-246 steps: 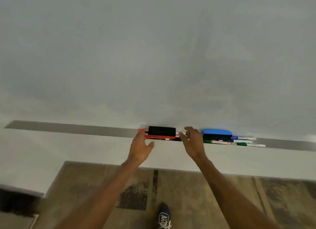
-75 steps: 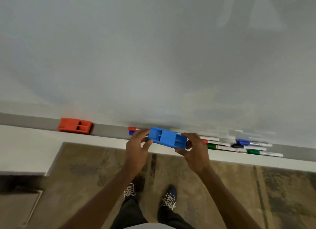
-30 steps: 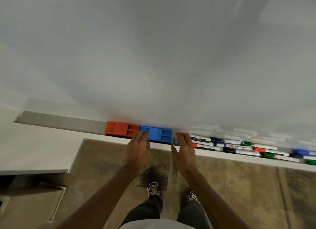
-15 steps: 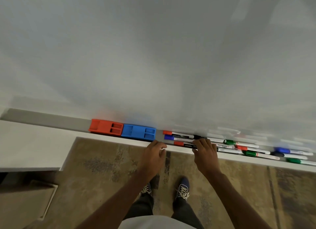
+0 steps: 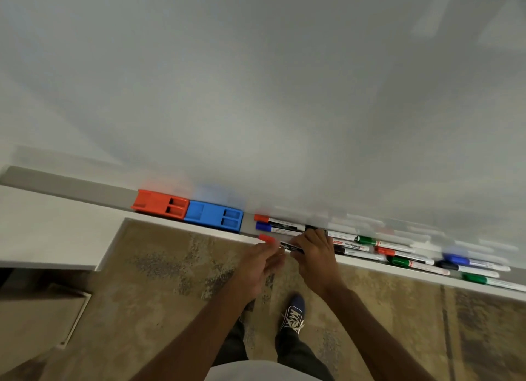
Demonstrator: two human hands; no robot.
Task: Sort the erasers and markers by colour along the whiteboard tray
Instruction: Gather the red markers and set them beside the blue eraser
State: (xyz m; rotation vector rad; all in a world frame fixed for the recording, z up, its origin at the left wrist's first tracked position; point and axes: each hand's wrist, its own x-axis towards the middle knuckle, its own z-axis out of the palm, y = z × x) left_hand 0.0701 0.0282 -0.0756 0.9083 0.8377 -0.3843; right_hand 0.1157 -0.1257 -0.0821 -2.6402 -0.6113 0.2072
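**Head view: red-capped marker being held at the tray edge**

Both hands are meeting over the front lip of the whiteboard tray (image 5: pixel 71 188). The right hand (image 5: pixel 313 255) is gripping the barrel of a red-capped marker (image 5: pixel 267 238), while the left hand (image 5: pixel 260 262) is curling loosely just beside its cap; motion blur is hiding whether it is touching. The red eraser (image 5: pixel 160 204) and blue eraser (image 5: pixel 213 216) are sitting side by side, touching, in the tray. More markers (image 5: pixel 398 255) are lying to the right.

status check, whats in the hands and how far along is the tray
Right hand shut on red-capped marker, left hand open beside it. Red eraser and blue eraser touching. Other markers unsorted.
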